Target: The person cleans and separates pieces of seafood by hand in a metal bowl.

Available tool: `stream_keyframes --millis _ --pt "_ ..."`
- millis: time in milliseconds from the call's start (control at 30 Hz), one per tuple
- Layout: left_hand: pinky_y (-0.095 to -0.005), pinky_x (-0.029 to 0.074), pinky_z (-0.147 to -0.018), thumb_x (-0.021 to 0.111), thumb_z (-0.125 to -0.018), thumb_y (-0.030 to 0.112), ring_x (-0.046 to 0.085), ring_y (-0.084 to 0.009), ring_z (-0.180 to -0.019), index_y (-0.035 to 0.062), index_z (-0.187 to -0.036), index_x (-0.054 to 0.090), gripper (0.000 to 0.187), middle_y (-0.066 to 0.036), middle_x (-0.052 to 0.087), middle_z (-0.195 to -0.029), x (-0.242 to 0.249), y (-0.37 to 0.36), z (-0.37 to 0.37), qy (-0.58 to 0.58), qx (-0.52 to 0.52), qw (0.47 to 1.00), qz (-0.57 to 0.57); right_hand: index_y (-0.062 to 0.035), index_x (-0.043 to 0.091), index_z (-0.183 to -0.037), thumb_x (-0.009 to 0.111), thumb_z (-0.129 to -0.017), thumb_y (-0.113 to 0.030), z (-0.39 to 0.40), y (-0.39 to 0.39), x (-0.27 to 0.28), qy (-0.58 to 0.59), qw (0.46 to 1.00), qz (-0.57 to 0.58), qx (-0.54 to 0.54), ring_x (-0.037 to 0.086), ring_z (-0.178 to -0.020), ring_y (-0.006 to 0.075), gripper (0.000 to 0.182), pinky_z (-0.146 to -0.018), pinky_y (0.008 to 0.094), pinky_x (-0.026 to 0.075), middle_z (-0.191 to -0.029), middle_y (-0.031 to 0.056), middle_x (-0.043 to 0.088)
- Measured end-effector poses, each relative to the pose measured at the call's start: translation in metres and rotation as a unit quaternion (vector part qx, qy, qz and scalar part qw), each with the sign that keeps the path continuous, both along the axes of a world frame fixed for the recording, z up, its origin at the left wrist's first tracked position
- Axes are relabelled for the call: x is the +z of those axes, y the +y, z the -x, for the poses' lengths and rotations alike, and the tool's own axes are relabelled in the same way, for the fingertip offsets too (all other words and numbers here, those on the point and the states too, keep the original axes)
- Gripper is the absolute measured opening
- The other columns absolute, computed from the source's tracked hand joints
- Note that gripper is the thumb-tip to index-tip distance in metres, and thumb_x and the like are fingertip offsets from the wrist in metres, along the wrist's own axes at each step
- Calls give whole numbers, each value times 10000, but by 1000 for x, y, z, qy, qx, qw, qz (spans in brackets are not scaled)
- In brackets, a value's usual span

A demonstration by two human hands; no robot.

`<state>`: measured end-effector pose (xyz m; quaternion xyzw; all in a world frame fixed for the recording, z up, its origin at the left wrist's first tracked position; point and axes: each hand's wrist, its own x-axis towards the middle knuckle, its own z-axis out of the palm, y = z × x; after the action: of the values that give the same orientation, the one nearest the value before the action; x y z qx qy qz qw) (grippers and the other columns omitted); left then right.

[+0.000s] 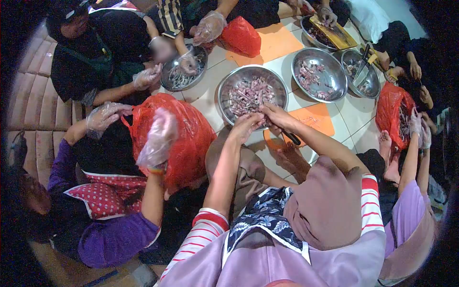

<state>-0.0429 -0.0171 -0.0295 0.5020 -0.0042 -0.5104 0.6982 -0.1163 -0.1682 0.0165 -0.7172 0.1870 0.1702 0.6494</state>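
Observation:
Both my hands meet at the near rim of a steel bowl (pixel 224 103), which holds a heap of small greyish-pink pieces (pixel 251 93) that look like fish. My left hand (pixel 245 126) is closed in a pinch at the rim; whatever lies between its fingers is too small to make out. Touching it from the right, my right hand (pixel 278 118) is closed around a knife (pixel 292 138), whose black handle sticks out under the wrist. The blade is mostly hidden by the fingers. An orange cutting mat (pixel 315 119) lies on the tiles beside my right forearm.
More steel bowls (pixel 320 74) stand to the right and back, one with a wooden board (pixel 337 33) across it. Red plastic bags (pixel 181 138) stand at left, back and right. Several co-workers with gloved hands (pixel 158 138) sit close around. My bent knee (pixel 239 162) is below the bowl.

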Motion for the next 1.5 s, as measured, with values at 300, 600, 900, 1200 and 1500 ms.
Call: stream_keyframes --millis 300,600,900,1200,1500 --pt "-241 457 -842 604 -801 96 561 -145 -929 -5 -978 575 206 -63 596 -958 10 -3 2 6 -5 996 86 -77 382 -1087 412 -886 -436 0 -12 2 34 995 -61 -69 377 -386 98 413 -316 244 282 -556 15 413" --pt "-192 475 -776 561 -833 105 561 -95 -873 44 -977 569 156 -18 591 -938 -5 3 -8 74 119 990 34 -74 334 -1299 378 -901 -407 2 -4 -18 -215 955 198 48 421 -1128 315 520 -936 362 333 -1275 201 397" --pt "-186 471 -726 544 -831 100 557 -90 -804 34 -905 583 107 -23 594 -879 -18 3 -8 26 77 995 59 -88 355 -1235 335 -917 -361 8 5 -7 -168 959 205 99 555 -940 388 419 -805 432 427 -1087 233 537" --pt "-210 466 -712 577 -809 95 541 -93 -745 40 -864 582 78 -1 578 -822 3 0 1 31 55 998 9 -38 401 -1106 325 -915 -385 1 7 -18 -147 968 193 63 555 -903 401 404 -781 428 425 -958 247 568" --pt "-257 475 -730 563 -835 147 588 -138 -797 -34 -982 594 236 -78 624 -911 6 -16 -4 -193 -35 976 -90 45 367 -1046 362 -901 -399 -1 -14 -20 -130 975 146 -109 550 -842 321 467 -810 413 412 -879 208 559"
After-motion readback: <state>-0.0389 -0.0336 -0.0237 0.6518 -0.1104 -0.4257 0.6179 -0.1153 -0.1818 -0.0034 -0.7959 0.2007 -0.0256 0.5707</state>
